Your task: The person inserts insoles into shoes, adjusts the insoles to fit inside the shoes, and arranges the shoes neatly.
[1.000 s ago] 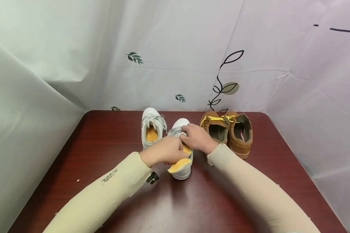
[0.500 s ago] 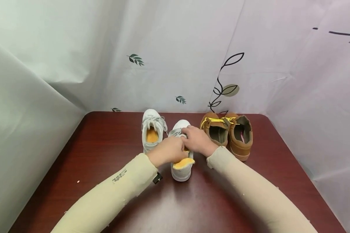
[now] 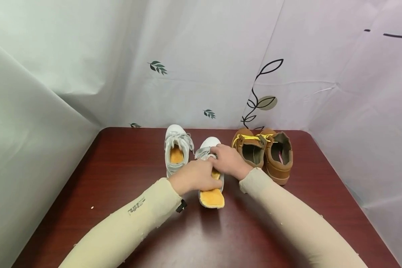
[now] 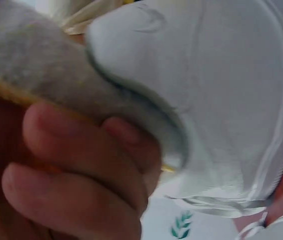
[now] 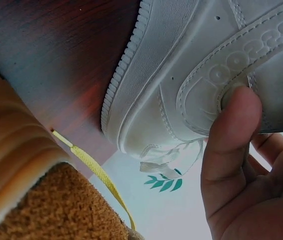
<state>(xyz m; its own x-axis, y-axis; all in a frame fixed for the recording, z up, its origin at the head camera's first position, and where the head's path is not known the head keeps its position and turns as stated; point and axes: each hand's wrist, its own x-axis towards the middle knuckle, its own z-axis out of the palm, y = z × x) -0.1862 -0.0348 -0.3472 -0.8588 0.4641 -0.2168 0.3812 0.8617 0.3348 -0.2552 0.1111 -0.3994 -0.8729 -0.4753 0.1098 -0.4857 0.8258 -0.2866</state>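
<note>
A white sneaker (image 3: pixel 210 142) stands on the table with its toe toward the back curtain. My left hand (image 3: pixel 197 175) pinches a fuzzy yellow insole (image 3: pixel 211 198), whose heel end sticks out over the back of the shoe. In the left wrist view, the insole's grey underside (image 4: pixel 46 55) shows above the curled fingers (image 4: pixel 81 170), beside the shoe's collar. With thumb and fingers my right hand (image 3: pixel 229 160) grips the sneaker's upper near the laces; in the right wrist view the thumb (image 5: pixel 236 120) presses on its side. The front of the insole is hidden.
Left of it stands the matching white sneaker (image 3: pixel 175 130), with a yellow insole inside. To the right are two brown shoes (image 3: pixel 277 173) with yellow laces, close to my right hand. The dark red table (image 3: pixel 127 160) ends at a pale curtain (image 3: pixel 187 85).
The insole's heel end has tipped down and back toward me, now covering the sneaker's heel with its yellow face up. My left hand shifted slightly right; my right hand stayed on the shoe.
</note>
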